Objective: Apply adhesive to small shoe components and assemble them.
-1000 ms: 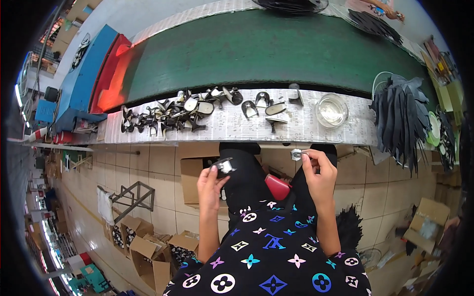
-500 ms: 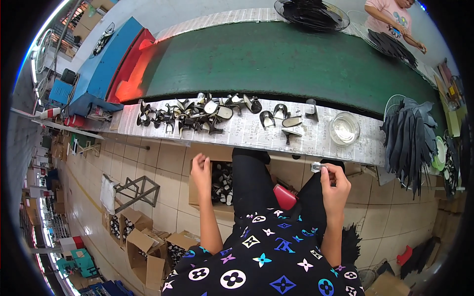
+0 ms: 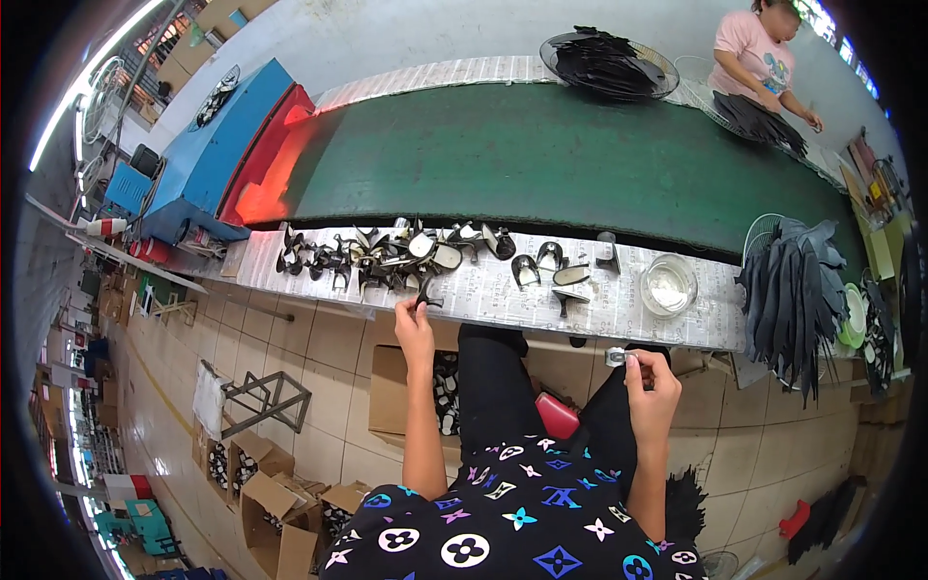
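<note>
My left hand (image 3: 415,331) is at the front edge of the paper-covered table strip, its fingertips pinching a black shoe heel (image 3: 426,294). Beyond it lies a pile of black heels with pale cream tops (image 3: 377,259). My right hand (image 3: 653,379) is raised over my right thigh, with a small silvery-white piece (image 3: 616,357) between thumb and fingers; its kind is too small to make out. Several more heels (image 3: 549,255) are spread out right of the pile. A clear round glass bowl (image 3: 668,285) with pale contents stands farther right.
A green conveyor belt (image 3: 541,159) runs behind the strip, toward a blue and red machine (image 3: 208,159) at left. Black pieces hang from a wire basket (image 3: 793,280) at right. Another person (image 3: 754,58) works across the belt. Below stands a carton of heels (image 3: 390,391).
My left hand has moved forward to the table edge and taken hold of a heel. My right hand still holds the small piece, nearly in place. The view has tilted upward.
</note>
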`<state>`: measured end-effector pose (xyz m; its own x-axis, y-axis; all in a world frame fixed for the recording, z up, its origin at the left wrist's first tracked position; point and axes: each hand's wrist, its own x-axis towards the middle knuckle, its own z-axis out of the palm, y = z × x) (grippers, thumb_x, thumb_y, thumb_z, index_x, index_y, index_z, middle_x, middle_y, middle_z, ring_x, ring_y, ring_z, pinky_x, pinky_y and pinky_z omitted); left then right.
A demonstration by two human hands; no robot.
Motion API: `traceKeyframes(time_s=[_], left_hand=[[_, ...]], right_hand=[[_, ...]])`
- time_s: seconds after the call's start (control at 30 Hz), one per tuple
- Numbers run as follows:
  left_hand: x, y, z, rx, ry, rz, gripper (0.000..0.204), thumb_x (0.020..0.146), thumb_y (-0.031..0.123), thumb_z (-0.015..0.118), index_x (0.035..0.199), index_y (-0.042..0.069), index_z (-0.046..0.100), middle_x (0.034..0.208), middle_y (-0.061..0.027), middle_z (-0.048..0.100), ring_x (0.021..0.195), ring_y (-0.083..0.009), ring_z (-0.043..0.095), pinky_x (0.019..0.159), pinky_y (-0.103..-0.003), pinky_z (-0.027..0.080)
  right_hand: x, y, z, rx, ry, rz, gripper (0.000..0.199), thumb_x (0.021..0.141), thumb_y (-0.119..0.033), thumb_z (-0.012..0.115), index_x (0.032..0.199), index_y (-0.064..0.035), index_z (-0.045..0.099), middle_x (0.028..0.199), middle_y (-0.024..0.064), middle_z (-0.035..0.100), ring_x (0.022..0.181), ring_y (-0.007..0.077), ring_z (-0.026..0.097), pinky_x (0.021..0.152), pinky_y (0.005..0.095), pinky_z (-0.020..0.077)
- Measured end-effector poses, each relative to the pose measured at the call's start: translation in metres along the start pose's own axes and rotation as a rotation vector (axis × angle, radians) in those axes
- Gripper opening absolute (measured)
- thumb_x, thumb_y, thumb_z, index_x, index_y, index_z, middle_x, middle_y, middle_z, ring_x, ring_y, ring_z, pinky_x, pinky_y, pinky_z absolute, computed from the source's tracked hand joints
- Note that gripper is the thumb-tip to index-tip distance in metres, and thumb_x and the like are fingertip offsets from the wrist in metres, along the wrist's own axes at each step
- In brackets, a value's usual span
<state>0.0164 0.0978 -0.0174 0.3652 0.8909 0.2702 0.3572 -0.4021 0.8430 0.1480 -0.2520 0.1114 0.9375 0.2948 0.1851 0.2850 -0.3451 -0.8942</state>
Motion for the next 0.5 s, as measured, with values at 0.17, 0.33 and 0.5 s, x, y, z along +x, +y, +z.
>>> traceKeyframes(time_s=[0.17,0.33,0.5], left_hand=[[-0.041,0.018,0.003,-1.086,-0.240,-0.475,0.026,0.102,0.022,0.052,0.119,0.003,0.044,0.110,-0.0144,0.063,0.104,-0.0283,0.066,0.086,-0.040,0.058],[-0.088,0.058,0.015,-1.210,-0.493,-0.672,0.038,0.099,0.022,0.057,0.133,0.006,0.049,0.120,-0.0119,0.063,0.107,-0.0272,0.064,0.088,-0.042,0.055],[-0.117,0.098,0.034,-1.212,-0.741,-0.755,0.038,0.096,0.030,0.061,0.122,0.004,0.055,0.114,-0.0106,0.066,0.102,-0.0227,0.065,0.089,-0.038,0.055]], right_hand=[[0.001,-0.007,0.005,0.069,-0.062,0.009,0.010,0.092,-0.008,0.064,0.095,0.0019,0.065,0.082,0.0038,0.067,0.065,0.0072,0.059,0.060,0.0227,0.0482],[0.000,-0.011,0.011,0.164,-0.087,-0.025,0.010,0.091,-0.005,0.065,0.097,0.0023,0.065,0.095,0.0064,0.070,0.068,0.0067,0.059,0.060,0.0214,0.0477],[0.001,-0.013,0.010,0.245,-0.108,-0.051,0.011,0.088,-0.002,0.067,0.098,0.0019,0.065,0.103,0.0084,0.070,0.069,0.0053,0.060,0.057,0.0197,0.0462]])
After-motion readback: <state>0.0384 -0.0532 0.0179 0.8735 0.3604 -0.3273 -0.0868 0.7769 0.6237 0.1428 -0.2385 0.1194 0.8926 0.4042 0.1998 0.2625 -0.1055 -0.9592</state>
